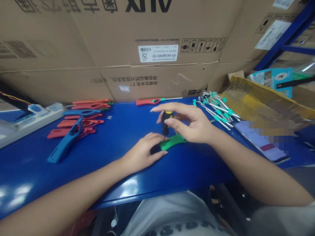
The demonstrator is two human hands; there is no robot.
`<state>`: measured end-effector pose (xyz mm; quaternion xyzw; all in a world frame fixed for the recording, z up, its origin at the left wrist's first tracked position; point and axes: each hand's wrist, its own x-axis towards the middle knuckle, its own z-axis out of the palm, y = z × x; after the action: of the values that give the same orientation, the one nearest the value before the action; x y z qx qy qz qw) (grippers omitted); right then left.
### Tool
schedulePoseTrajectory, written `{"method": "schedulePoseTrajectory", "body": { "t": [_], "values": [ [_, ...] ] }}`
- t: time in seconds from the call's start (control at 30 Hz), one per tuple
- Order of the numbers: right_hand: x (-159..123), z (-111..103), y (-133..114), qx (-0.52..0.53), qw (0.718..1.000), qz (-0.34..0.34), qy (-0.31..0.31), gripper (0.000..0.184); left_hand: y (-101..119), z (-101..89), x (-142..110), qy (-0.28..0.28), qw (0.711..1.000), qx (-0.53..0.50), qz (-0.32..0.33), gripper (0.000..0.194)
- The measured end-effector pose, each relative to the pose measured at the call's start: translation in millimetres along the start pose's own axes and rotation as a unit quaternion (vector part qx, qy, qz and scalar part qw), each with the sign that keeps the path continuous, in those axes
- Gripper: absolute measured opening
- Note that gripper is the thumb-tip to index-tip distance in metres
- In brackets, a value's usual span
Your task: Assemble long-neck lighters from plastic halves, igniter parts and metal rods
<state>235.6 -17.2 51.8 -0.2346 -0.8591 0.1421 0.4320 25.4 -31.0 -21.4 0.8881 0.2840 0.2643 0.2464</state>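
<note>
My right hand (194, 123) grips a short screwdriver (165, 124) with a black and yellow handle. It stands nearly upright, its shaft reaching down to the left end of a green lighter casing (174, 141). Thumb and fingers of my left hand (142, 150) close round that end of the casing and hold it down on the blue table (123, 190). My right hand is above the casing's other end and partly hides it. Several small screws (109, 117) lie to the left, beyond my left hand.
Red lighter casings (71, 132) and a blue casing (66, 141) lie left, beside a power strip (31, 123). A red lighter (147, 102) lies at the back, before a large carton (118, 65). Metal tubes with teal parts (219, 108) and a phone (261, 141) are right.
</note>
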Motion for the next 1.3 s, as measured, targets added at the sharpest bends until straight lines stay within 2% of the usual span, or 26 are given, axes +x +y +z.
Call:
{"method": "schedulePoseTrajectory", "body": {
  "t": [0.07, 0.13, 0.27, 0.3, 0.37, 0.43, 0.47, 0.53, 0.6, 0.67, 0.7, 0.77, 0.83, 0.87, 0.93, 1.03, 1.1, 1.2, 1.23, 1.3],
  "values": [
    [-0.7, 2.0, 0.3, -0.063, 0.995, -0.05, 0.063, 0.027, -0.6, 0.3, -0.5, 0.006, 1.0, 0.001, 0.0, 0.034],
    [-1.2, 3.1, 0.4, -0.088, 0.99, -0.076, 0.083, 0.027, -1.1, 0.6, -1.1, 0.009, 1.0, 0.001, 0.0, 0.034],
    [-0.8, 3.0, -2.0, 0.045, 0.999, 0.007, -0.021, 0.039, -0.7, 0.6, -1.4, -0.002, 1.0, -0.001, -0.005, 0.034],
    [-0.7, 3.2, -2.2, 0.058, 0.998, 0.017, -0.027, 0.037, -0.5, 0.6, -1.5, -0.004, 1.0, 0.0, -0.007, 0.034],
    [-0.8, 3.6, -1.5, 0.012, 1.0, -0.002, 0.019, 0.028, -0.2, 0.5, -1.7, 0.0, 1.0, 0.0, -0.011, 0.034],
    [-0.7, 2.9, -1.2, -0.056, 0.994, -0.03, 0.086, 0.028, 0.4, -0.2, -1.7, 0.004, 1.0, -0.002, -0.011, 0.035],
    [-0.3, 1.4, -2.0, -0.061, 0.993, -0.028, 0.097, 0.027, 0.8, -0.6, -1.7, 0.004, 1.0, -0.004, -0.011, 0.036],
    [0.8, -3.6, -5.4, 0.009, 0.999, 0.009, 0.05, 0.022, 2.0, -1.7, -1.4, 0.0, 1.0, -0.006, -0.014, 0.036],
    [2.0, -9.7, -9.8, 0.12, 0.99, 0.052, -0.044, 0.027, 2.8, -2.2, -1.3, -0.003, 1.0, -0.006, -0.021, 0.035],
    [1.8, -13.3, -11.9, 0.167, 0.98, 0.053, -0.099, 0.029, 2.3, -1.8, -1.4, -0.006, 1.0, -0.005, -0.029, 0.033],
    [1.0, -13.4, -11.5, 0.151, 0.983, 0.036, -0.093, 0.026, 1.6, -1.4, -1.6, -0.007, 1.0, -0.005, -0.03, 0.033],
    [-1.8, -10.3, -8.4, 0.044, 0.999, -0.025, -0.016, 0.021, 0.0, -0.3, -2.0, -0.006, 1.0, -0.006, -0.026, 0.034],
    [-4.9, -4.8, -5.2, -0.091, 0.988, -0.1, 0.071, 0.021, -1.0, 0.3, -2.1, 0.0, 1.0, -0.006, -0.017, 0.037],
    [-6.0, -2.1, -4.5, -0.133, 0.979, -0.125, 0.093, 0.022, -1.0, 0.2, -2.0, 0.002, 1.0, -0.005, -0.013, 0.036],
    [-6.8, 2.4, -5.6, -0.125, 0.982, -0.119, 0.078, 0.03, -0.1, -0.3, -1.5, 0.004, 1.0, 0.0, -0.012, 0.034],
    [-5.5, 6.7, -8.4, -0.001, 1.0, -0.028, 0.007, 0.042, 1.1, -0.9, -1.0, 0.003, 1.0, 0.004, -0.016, 0.03],
    [-5.2, 8.6, -7.3, -0.005, 1.0, -0.019, 0.024, 0.034, 0.6, -0.5, -1.2, 0.005, 1.0, 0.003, -0.014, 0.032],
    [-6.3, 9.9, -3.1, -0.118, 0.984, -0.082, 0.107, 0.027, -0.8, 0.2, -1.8, 0.01, 1.0, 0.0, -0.007, 0.035],
    [-6.4, 9.9, -2.2, -0.124, 0.983, -0.084, 0.109, 0.028, -1.0, 0.2, -1.8, 0.01, 1.0, 0.0, -0.006, 0.035],
    [-5.1, 9.4, -1.4, -0.05, 0.996, -0.039, 0.061, 0.033, -0.6, -0.4, -1.4, 0.007, 1.0, 0.0, -0.004, 0.032]
  ]
}}
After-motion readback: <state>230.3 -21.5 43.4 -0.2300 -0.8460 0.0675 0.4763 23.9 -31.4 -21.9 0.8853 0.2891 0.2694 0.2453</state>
